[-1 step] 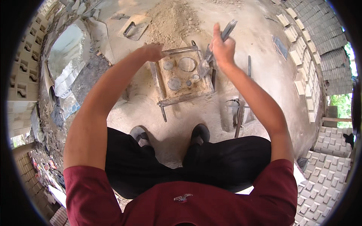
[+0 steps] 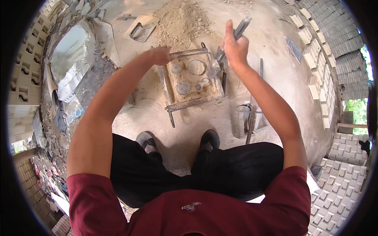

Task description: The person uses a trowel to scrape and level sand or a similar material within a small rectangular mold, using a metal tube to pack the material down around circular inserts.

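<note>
A square mould frame [image 2: 193, 104] of worn bars lies on the floor in front of my feet, packed with sandy material. Round grey discs of several sizes, such as the large disc [image 2: 195, 67], sit in its surface. My left hand [image 2: 160, 55] is closed over the far left corner of the frame, back up, its fingertips partly hidden. Above the frame's right side, my right hand [image 2: 235, 48] grips a trowel [image 2: 242, 28] by its grey handle, thumb pointing up. The trowel's blurred blade points down toward the far right corner.
Beyond the frame rises a sand heap [image 2: 183, 19]; a float with a black handle [image 2: 140, 29] lies left of it. Metal bars [image 2: 250, 122] lie at right. A torn white sack [image 2: 73, 59] is at left. Pale blocks [image 2: 318, 74] line the right side.
My right hand and the trowel have shifted slightly right, and the blade has swung up off the frame's right bar. My left hand stays at the corner.
</note>
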### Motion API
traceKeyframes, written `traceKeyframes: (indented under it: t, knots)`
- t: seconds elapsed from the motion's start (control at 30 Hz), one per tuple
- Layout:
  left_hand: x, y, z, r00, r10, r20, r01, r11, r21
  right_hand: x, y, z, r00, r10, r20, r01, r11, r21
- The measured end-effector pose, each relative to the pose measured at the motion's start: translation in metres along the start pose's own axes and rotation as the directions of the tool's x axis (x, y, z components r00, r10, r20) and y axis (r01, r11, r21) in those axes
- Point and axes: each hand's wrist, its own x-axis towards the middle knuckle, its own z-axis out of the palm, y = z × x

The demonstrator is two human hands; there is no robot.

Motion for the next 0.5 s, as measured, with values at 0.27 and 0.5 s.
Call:
traceKeyframes:
  t: [0.27,0.5]
  knots:
    - [-0.003,0.020,0.027,0.988,0.036,0.148,-0.023,0.996,-0.088,0.013,0.046,0.014,0.981,-0.193,-0.031,0.181,0.959,-0.218]
    - [0.005,0.002,0.045,0.998,-0.024,0.059,0.032,0.987,-0.156,0.030,0.029,0.022,0.964,-0.266,0.025,0.267,0.961,-0.077]
